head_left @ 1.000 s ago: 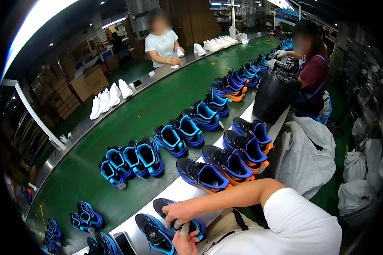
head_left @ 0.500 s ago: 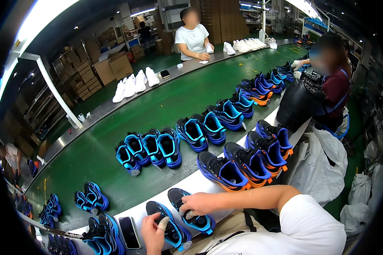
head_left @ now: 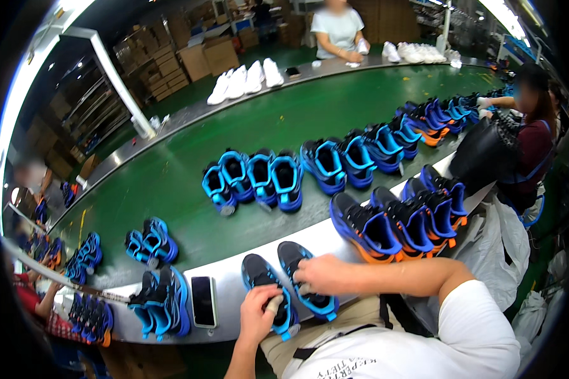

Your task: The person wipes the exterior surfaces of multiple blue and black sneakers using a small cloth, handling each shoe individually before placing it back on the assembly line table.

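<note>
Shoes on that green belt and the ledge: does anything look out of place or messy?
Only a black phone on the ledge, between shoe pairs. The left hand and right hand each rest on a shoe.

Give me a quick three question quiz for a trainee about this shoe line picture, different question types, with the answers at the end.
1. True or false: the left hand rests on a white shoe.
2. Multiple choice: the phone lies A) on the green belt, B) on the metal ledge left of the two hands, C) in the right hand.
3. Fill in: the three shoes on the ledge just right of the right hand have soles coloured ____.

Key: 1 false, it rests on the left shoe, which is dark with a blue sole; the right hand is on the right shoe beside it. 2 B. 3 orange.
</note>
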